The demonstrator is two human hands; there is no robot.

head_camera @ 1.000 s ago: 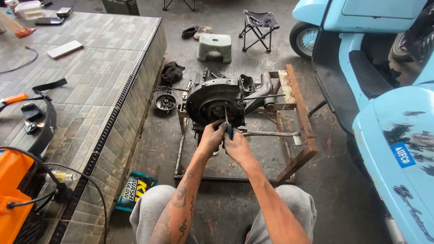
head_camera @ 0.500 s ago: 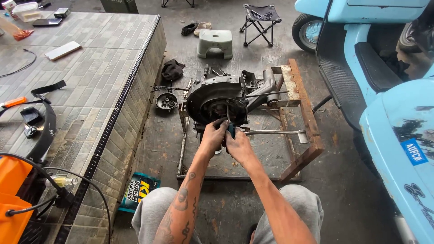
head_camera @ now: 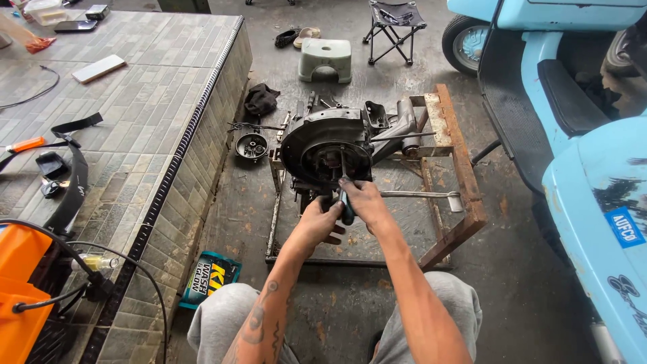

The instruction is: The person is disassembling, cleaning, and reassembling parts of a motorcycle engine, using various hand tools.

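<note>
Both hands work close together at the front of a scooter engine [head_camera: 333, 145] that sits on a rusty metal stand [head_camera: 461, 202] on the concrete floor. At six o'clock from the engine's round open face, the right hand [head_camera: 360, 202] is closed around the dark handle of a screwdriver [head_camera: 345, 192], whose thin shaft runs up toward twelve o'clock into the middle of that face. The left hand [head_camera: 320, 219] sits just beside it at seven o'clock, fingers curled in at the engine's lower edge; what it grips, if anything, cannot be told.

As a judgement, the strip-down looks partly done: the engine is out of any scooter, its front face is open, and a small round part [head_camera: 252, 146] lies loose on the floor at nine o'clock. The bulk of the casing is in one piece, so most of the work seems left.

A pale blue scooter [head_camera: 593, 135] stands at three o'clock.
</note>
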